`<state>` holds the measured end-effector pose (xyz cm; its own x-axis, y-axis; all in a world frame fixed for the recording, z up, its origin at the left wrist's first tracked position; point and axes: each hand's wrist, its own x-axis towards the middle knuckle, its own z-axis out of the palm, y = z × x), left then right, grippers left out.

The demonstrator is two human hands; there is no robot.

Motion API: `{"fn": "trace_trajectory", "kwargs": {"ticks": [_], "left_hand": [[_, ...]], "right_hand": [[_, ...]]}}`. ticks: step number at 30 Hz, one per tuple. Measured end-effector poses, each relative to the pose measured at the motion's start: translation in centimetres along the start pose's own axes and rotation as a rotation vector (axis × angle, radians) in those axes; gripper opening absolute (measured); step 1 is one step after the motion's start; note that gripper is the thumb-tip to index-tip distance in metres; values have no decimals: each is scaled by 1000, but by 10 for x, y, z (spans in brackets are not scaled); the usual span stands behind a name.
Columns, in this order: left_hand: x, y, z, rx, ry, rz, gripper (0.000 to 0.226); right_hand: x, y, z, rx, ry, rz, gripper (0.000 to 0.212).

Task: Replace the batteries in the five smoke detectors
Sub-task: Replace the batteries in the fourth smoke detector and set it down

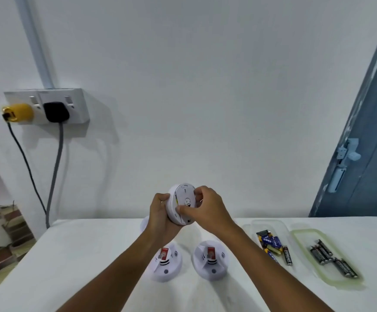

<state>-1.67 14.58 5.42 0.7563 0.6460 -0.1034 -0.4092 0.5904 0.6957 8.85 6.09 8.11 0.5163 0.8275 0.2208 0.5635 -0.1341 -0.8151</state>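
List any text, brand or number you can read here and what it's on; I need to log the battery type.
Nothing reads clearly.
Black batteries in the lid: print blurred.
Blue and yellow batteries in the clear container: print blurred.
Red stickers on the table's smoke detectors: too small.
Held smoke detector: back markings illegible.

— What sort of place is this?
— A plain room in a home, I'd say. White painted wall [205,86], a double wall socket [48,104] at the left with a yellow plug [17,111] and a black plug [55,111].
— Anything else?
— A blue door [376,143] at the right edge, and a white table [81,266] across the bottom.
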Motion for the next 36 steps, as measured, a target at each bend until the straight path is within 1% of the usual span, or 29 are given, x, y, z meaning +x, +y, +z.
{"fn": "trace_trajectory", "kwargs": {"ticks": [2, 6, 11, 16, 21, 23, 24, 25, 27, 29, 30, 32, 36], "left_hand": [[-2, 2, -2, 1, -16, 16, 56], [-6, 5, -4, 44, -27, 33, 51], [-12, 6, -7, 91, -20, 24, 51], [-19, 8, -11, 100, -35, 26, 51], [-30, 10, -22, 72, 58, 19, 49], [-37, 13, -36, 28, 113, 27, 46], [-40, 16, -42, 15, 134, 30, 46], [-44, 19, -50, 2, 155, 33, 47], [-53, 23, -67, -23, 199, 41, 48], [-60, 26, -84, -33, 232, 44, 47], [-64, 27, -90, -41, 248, 46, 46], [-70, 28, -102, -55, 282, 41, 44], [-74, 29, -117, -62, 297, 8, 44]], "right_hand": [[0, -7, 0, 11, -24, -3, 55], [2, -19, -4, 33, -93, -12, 51], [3, -18, -2, -20, -155, -93, 56], [-1, -19, 1, 52, -165, -70, 55], [-12, -15, 17, 141, -71, -79, 59], [-17, -13, 23, 171, -86, -57, 55], [-19, -12, 21, 162, -124, -45, 52], [-24, -9, 23, 125, -195, -34, 49], [-37, -3, 32, -43, -410, -14, 47], [-56, 2, 50, -258, -648, -26, 46], [-64, 3, 61, -354, -738, -40, 46], [-79, 4, 82, -495, -858, -62, 48], [-94, 8, 110, -637, -968, -92, 59]]}}
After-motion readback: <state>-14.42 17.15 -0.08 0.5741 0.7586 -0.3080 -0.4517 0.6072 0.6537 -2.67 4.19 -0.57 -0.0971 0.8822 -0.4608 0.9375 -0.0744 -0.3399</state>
